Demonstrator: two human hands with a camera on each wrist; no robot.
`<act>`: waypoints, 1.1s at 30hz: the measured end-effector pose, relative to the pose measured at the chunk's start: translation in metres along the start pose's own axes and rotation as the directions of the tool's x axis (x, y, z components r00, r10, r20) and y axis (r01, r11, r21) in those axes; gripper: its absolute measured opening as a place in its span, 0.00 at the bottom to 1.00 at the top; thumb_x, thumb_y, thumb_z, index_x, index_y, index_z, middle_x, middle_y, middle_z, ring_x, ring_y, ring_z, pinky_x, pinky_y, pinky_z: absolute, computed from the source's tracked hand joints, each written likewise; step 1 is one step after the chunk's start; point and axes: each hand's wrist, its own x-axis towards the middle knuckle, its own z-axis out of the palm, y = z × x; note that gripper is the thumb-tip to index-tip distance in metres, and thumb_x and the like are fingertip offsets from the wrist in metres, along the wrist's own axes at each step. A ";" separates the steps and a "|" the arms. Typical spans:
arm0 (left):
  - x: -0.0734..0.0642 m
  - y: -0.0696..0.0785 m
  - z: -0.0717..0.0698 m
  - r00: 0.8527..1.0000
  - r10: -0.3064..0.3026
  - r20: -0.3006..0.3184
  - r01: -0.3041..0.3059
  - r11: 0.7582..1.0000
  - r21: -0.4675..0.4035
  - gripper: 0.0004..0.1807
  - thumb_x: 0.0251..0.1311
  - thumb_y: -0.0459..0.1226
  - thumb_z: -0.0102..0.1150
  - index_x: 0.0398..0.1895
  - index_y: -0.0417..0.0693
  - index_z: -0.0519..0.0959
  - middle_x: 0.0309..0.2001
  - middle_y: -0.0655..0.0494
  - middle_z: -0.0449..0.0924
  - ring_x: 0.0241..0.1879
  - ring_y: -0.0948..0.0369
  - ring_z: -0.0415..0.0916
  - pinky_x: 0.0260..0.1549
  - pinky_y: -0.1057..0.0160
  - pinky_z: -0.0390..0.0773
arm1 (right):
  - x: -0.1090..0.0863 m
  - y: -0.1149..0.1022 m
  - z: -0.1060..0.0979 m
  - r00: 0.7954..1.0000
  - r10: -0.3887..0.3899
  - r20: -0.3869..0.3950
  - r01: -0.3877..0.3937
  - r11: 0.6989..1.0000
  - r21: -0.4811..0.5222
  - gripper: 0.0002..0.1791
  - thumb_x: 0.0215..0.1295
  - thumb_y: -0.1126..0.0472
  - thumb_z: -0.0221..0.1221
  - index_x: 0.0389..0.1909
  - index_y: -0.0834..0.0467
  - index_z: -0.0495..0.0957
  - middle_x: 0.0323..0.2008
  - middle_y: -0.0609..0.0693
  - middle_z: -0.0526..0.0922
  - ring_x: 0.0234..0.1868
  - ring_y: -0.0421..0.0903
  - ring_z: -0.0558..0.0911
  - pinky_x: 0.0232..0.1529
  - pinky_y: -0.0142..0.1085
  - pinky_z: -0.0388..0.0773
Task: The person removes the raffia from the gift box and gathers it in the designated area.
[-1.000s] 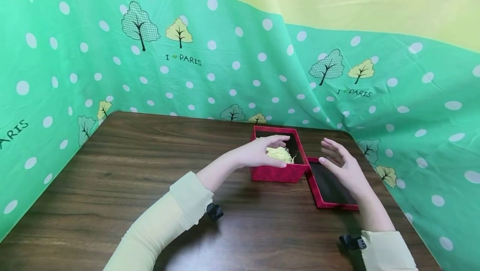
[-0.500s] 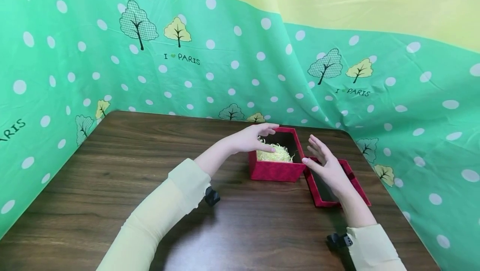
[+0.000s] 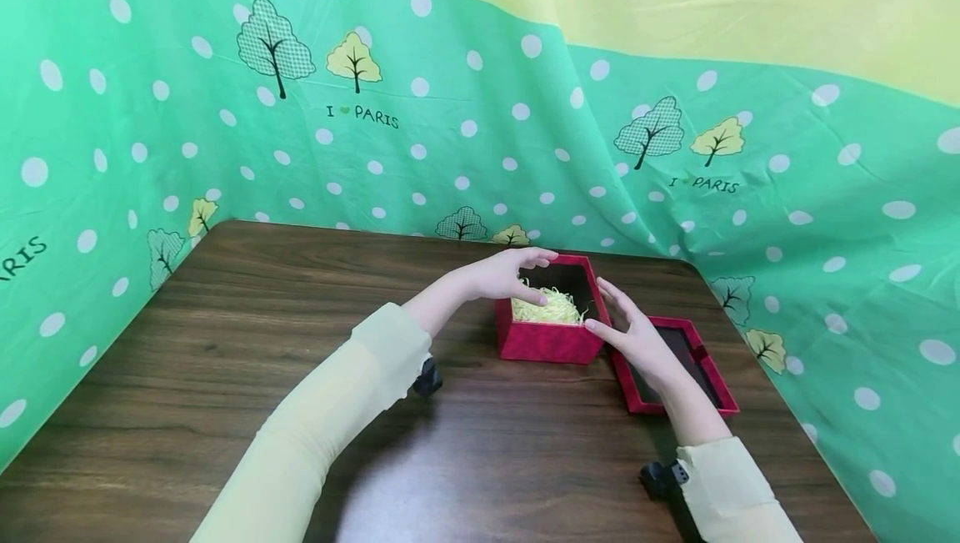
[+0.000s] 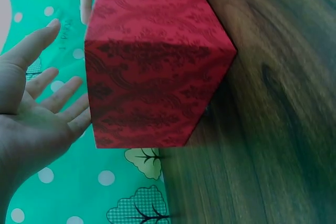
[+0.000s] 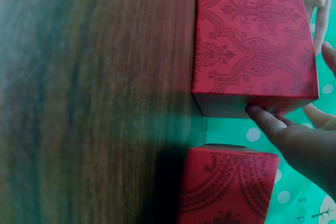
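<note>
Item: a red box [image 3: 553, 345], upright on the dark wood counter [image 3: 300, 343], with its matching lid [image 3: 684, 353] to its right, lining upward. Judged handling: light and stiff-walled, probably card under patterned paper; smooth enough to slip a little, its edges liable to dent under a hard squeeze. The pale-yellow shred [image 3: 551, 309] inside looks soft and loose, and could spill if tipped. Best hold: flat fingers on opposite side walls, below the rim. Left grip [image 3: 498, 274]: thumb and fingers spread at the left rim; contact cannot be confirmed, as it hides part of that edge. Right grip [image 3: 633, 334]: spread, one digit touching the right wall. Finish: crimson with darker damask scrolls, dark inner lining, crisp corners, no damage visible.
</note>
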 end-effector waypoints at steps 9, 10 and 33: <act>0.011 -0.006 -0.001 1.000 -0.003 0.031 -0.001 0.993 0.117 0.41 0.54 0.41 0.67 0.70 0.49 0.59 0.68 0.53 0.63 0.69 0.54 0.57 0.64 0.53 0.63 | 0.001 0.003 0.000 0.998 0.054 0.010 -0.054 0.998 -0.026 0.44 0.62 0.46 0.59 0.74 0.44 0.46 0.74 0.54 0.46 0.73 0.59 0.45 0.66 0.61 0.52; 0.012 -0.006 -0.001 0.999 -0.001 0.037 -0.004 0.992 0.129 0.41 0.53 0.41 0.67 0.70 0.49 0.59 0.67 0.53 0.63 0.68 0.54 0.58 0.63 0.53 0.63 | 0.001 0.003 0.000 0.998 0.057 0.011 -0.057 0.998 -0.024 0.44 0.63 0.46 0.59 0.74 0.44 0.46 0.74 0.54 0.46 0.73 0.59 0.45 0.66 0.60 0.53; 0.040 -0.009 0.005 0.956 -0.126 0.263 -0.051 0.816 0.576 0.41 0.51 0.43 0.68 0.70 0.54 0.61 0.68 0.57 0.62 0.66 0.58 0.61 0.63 0.62 0.62 | 0.003 0.007 0.002 0.998 0.048 0.031 -0.050 0.997 0.056 0.40 0.66 0.54 0.57 0.74 0.45 0.46 0.73 0.56 0.44 0.71 0.57 0.46 0.62 0.61 0.60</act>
